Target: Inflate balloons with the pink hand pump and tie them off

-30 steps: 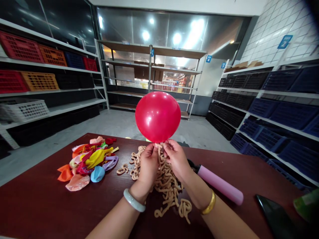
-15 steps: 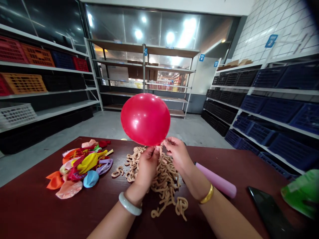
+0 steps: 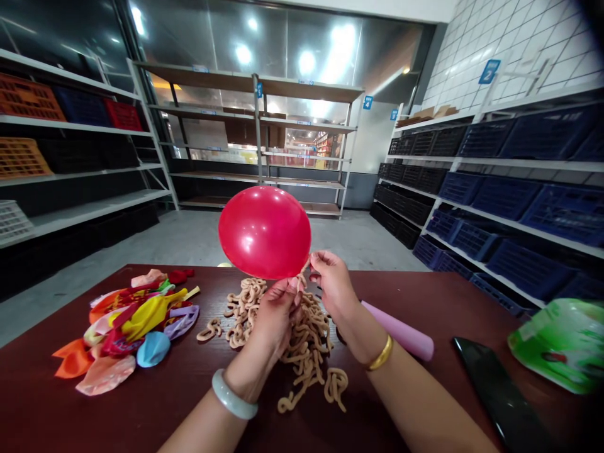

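Note:
A blown-up red balloon [image 3: 264,231] stands above the dark table, with my left hand [image 3: 278,308] pinched around its neck underneath. My right hand [image 3: 333,277] is just to the right, thumb and fingers pressed together on a beige cord [image 3: 304,272] that runs beside the balloon's neck. Whether the cord goes around the neck cannot be seen. Beneath both hands lies a loose heap of beige twisted cords [image 3: 309,340], partly hidden by my left hand and forearm.
Several limp, colourful balloons [image 3: 141,321] lie on the table [image 3: 189,402] at left. A pink cylinder [image 3: 401,330], a black phone [image 3: 495,384] and a green bag [image 3: 557,346] lie at right. Shelves with blue crates [image 3: 495,207] and other crates [image 3: 28,97] line the sides.
The view has turned slightly right, shifting most things left. My right fingers have drawn a little away from my left hand, and more of the cord shows between them.

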